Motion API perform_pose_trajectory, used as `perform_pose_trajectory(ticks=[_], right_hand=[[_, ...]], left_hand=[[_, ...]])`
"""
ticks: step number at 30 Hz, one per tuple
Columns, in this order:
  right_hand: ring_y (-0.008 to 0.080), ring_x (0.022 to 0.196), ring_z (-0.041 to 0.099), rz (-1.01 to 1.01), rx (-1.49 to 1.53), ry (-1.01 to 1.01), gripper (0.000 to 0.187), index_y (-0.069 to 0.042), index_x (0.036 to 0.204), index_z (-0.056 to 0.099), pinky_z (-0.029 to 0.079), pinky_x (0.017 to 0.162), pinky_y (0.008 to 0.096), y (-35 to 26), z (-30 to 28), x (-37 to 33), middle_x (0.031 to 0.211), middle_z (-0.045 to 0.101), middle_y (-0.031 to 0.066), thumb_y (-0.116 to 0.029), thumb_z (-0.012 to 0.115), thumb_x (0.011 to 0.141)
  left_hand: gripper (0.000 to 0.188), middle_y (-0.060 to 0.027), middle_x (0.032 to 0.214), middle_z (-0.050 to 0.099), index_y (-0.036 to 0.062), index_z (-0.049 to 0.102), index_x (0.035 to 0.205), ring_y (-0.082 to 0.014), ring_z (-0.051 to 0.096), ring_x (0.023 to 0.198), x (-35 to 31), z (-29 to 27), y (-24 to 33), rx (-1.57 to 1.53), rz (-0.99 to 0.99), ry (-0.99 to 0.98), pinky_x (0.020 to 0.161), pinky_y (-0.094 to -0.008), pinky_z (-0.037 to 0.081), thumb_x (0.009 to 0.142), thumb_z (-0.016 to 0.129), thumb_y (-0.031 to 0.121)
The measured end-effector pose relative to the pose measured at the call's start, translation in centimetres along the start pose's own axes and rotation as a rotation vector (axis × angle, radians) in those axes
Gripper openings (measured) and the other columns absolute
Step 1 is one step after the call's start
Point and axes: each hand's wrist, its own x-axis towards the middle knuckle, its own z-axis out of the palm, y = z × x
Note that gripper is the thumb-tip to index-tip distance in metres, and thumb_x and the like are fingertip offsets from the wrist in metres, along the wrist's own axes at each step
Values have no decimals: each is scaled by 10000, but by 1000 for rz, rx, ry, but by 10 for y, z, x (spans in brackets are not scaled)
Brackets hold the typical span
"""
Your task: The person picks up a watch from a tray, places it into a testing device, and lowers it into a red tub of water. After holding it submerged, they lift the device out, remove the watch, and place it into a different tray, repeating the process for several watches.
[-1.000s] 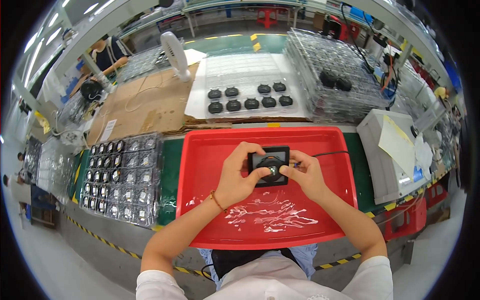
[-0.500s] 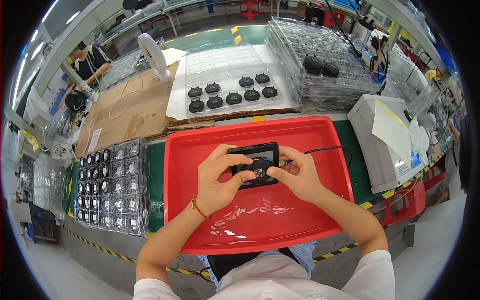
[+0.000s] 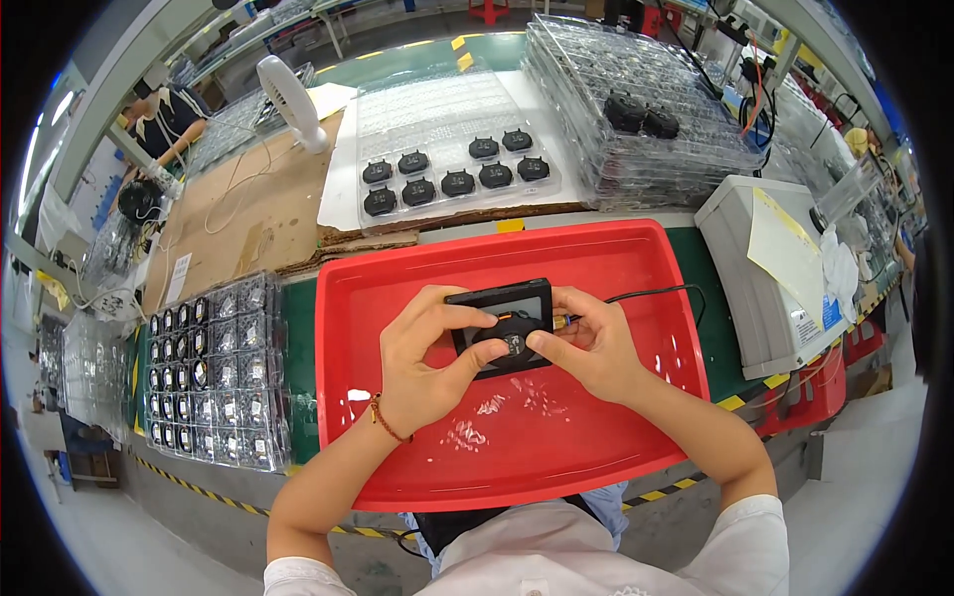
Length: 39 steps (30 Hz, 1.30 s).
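Over the red tray (image 3: 339, 397), both my hands hold a black rectangular frame with a grey face (image 3: 534, 304). A small rounded black part (image 3: 513, 344) with light marking lies against that face. My left hand (image 3: 422, 348) grips from the left, its index finger and thumb closed on the rounded part. From the right, my right hand (image 3: 601, 348) presses its thumb on the same part, while its fingers curl by the frame's edge and a brass-coloured plug (image 3: 562, 322). A black cable (image 3: 661, 289) runs right from there. The fingertips behind the frame are hidden.
Clear trays of black parts stand at left (image 3: 214, 368) and behind the red tray (image 3: 437, 139). A tall stack of clear trays (image 3: 636, 109) is at back right, near a grey-white box (image 3: 755, 268). A white fan (image 3: 288, 99) stands on cardboard (image 3: 238, 214). A person (image 3: 169, 119) sits far left.
The whole view has shifted slightly, with the background appearing a little higher. The frame looks slightly more tilted; both hands keep the same grip on the rounded black part.
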Motion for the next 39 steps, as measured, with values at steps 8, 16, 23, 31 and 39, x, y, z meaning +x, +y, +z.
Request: perform_pose_trajectory(ticks=[8, 16, 23, 31, 39], right_hand=[[151, 872, 599, 0, -247, -54, 345, 20, 1095, 520, 495, 767, 279, -13, -1, 0, 955, 609, 99, -63, 621, 776], [149, 858, 599, 132, -224, -146, 311, 19, 1069, 525, 495, 769, 284, -5, 0, 2, 944, 609, 93, -54, 607, 778], [97, 703, 595, 207, -67, -130, 266, 28, 1007, 552, 484, 606, 229, 3, 2, 1, 812, 615, 89, -103, 615, 784], [100, 715, 598, 232, -98, -148, 264, 41, 995, 554, 488, 614, 234, 2, 2, 1, 823, 616, 95, -98, 613, 779], [100, 706, 600, 227, -103, -146, 273, 43, 1003, 546, 493, 613, 230, 2, 1, 3, 823, 617, 97, -94, 613, 776]], left_hand=[[139, -87, 862, 626, 3, 595, 855, -172, 639, 794, 9, -9, 3, -210, -298, 19, 700, -256, 512, 726, 645, -1], [222, -101, 828, 653, -35, 629, 926, -113, 642, 686, 13, -19, -12, -231, -524, -284, 588, -221, 504, 715, 663, 28], [227, -94, 757, 659, -34, 635, 902, -87, 628, 600, 12, -21, -13, -150, -601, -355, 528, -183, 452, 710, 676, 79], [217, -130, 756, 658, -45, 637, 859, -119, 641, 596, 9, -20, -12, -41, -533, -355, 499, -203, 467, 687, 681, 79], [218, -123, 739, 633, -48, 628, 847, -187, 653, 627, 10, -13, -7, 117, -255, -306, 559, -261, 545, 669, 668, 72]])
